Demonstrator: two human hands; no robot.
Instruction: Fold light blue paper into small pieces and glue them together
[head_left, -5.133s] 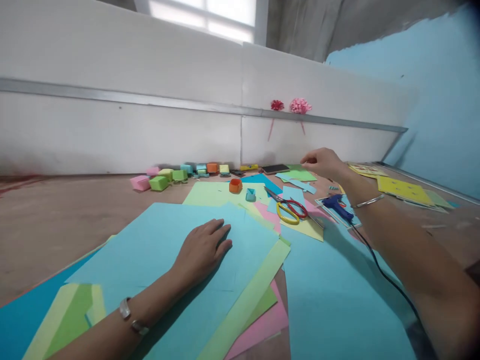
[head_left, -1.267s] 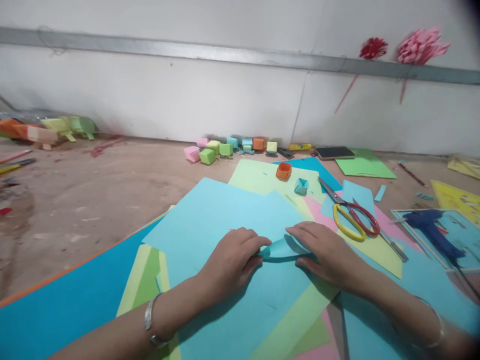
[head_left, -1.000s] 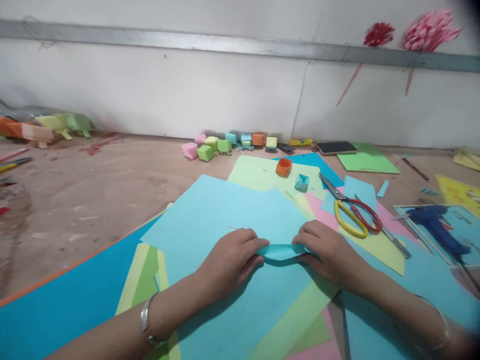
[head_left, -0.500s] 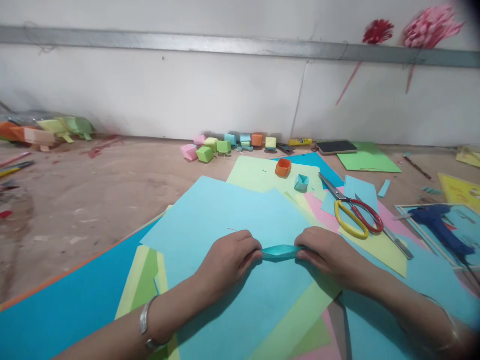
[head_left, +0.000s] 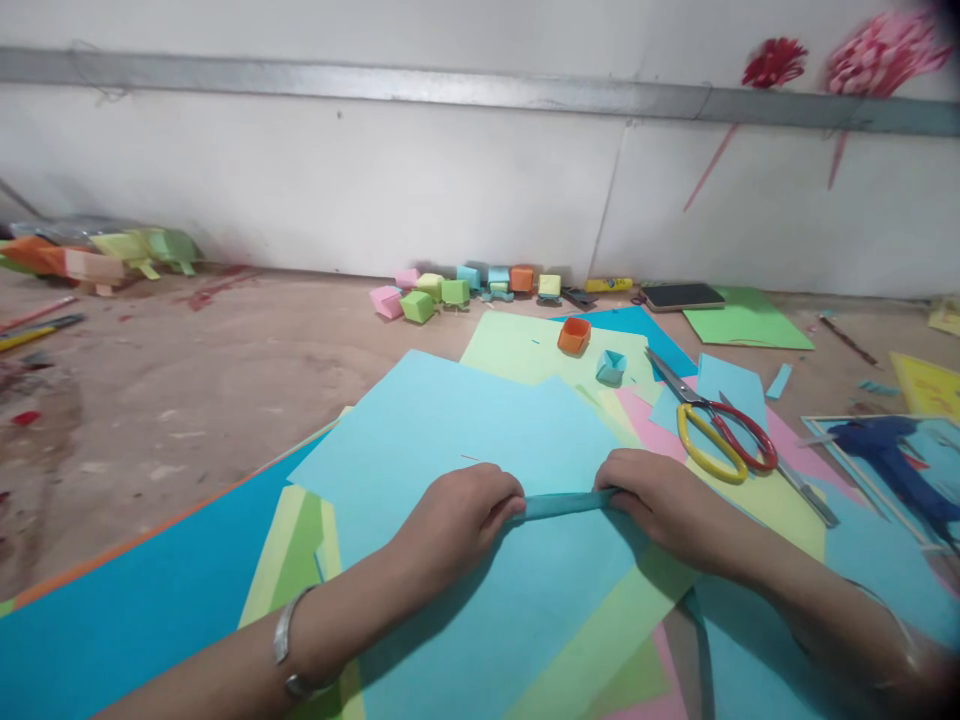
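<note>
Between my two hands stretches a narrow teal strip of folded paper [head_left: 564,505], held just over light blue paper sheets [head_left: 450,420]. My left hand [head_left: 469,515] pinches its left end between thumb and fingers. At the other end, my right hand [head_left: 649,495] is closed on the strip the same way. The fingertips hide both ends. Beyond the hands stand a small orange folded paper box [head_left: 574,336] and a light blue one [head_left: 611,367], on a pale green sheet [head_left: 510,345].
Scissors [head_left: 712,440] with yellow and red handles lie right of my right hand. Further right is a blue glue gun [head_left: 892,465]. Several small paper cubes [head_left: 455,292], a glue stick [head_left: 608,285] and a phone [head_left: 684,296] line the wall. Finished-looking paper shapes [head_left: 127,250] sit far left.
The teal strip showed an open, lens-shaped gap between the hands; now it looks flat and straight. My right hand is slightly further right, and the view has shifted a little.
</note>
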